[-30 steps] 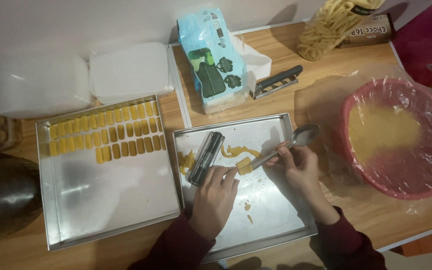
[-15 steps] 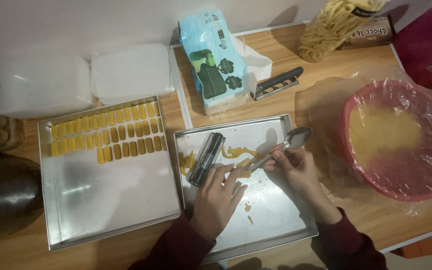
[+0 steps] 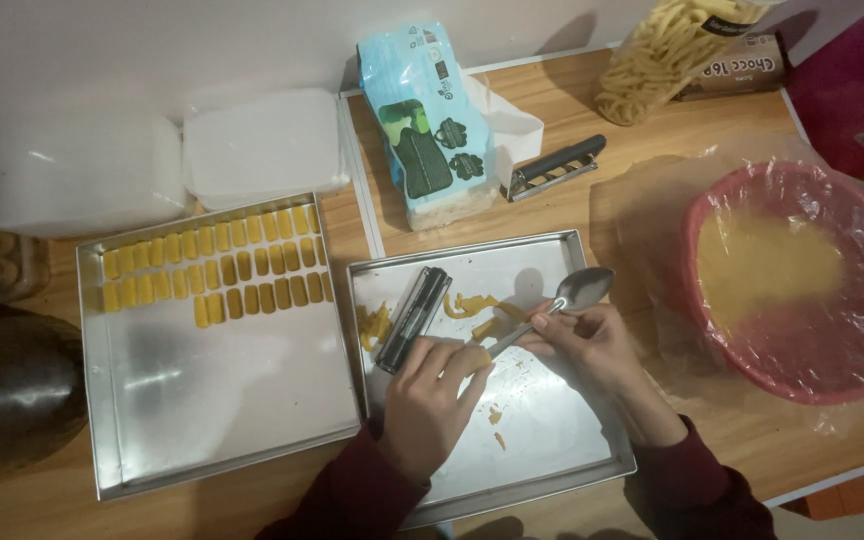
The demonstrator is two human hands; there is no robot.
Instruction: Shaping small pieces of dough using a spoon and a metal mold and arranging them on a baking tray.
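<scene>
Right now: right hand (image 3: 592, 345) gripping spoon (image 3: 562, 305), bowl end raised up-right; left hand (image 3: 432, 400) pinching yellow dough piece (image 3: 479, 357) against spoon handle. Both over right tray (image 3: 552, 450), beside black-and-metal press tool (image 3: 414, 318) and dough scraps (image 3: 472, 305). Left tray (image 3: 212, 400) with rows of cut yellow pieces (image 3: 217, 275). Pink bowl (image 3: 802, 280) under plastic wrap far right.

The dark pot (image 3: 2, 390) runs off the left edge. The spoon (image 3: 562, 305) handle disappears inside the right hand (image 3: 592, 345) — its grip is hidden. The maroon box (image 3: 857, 75) is cropped top right — both sleeves run off the bottom edge.
</scene>
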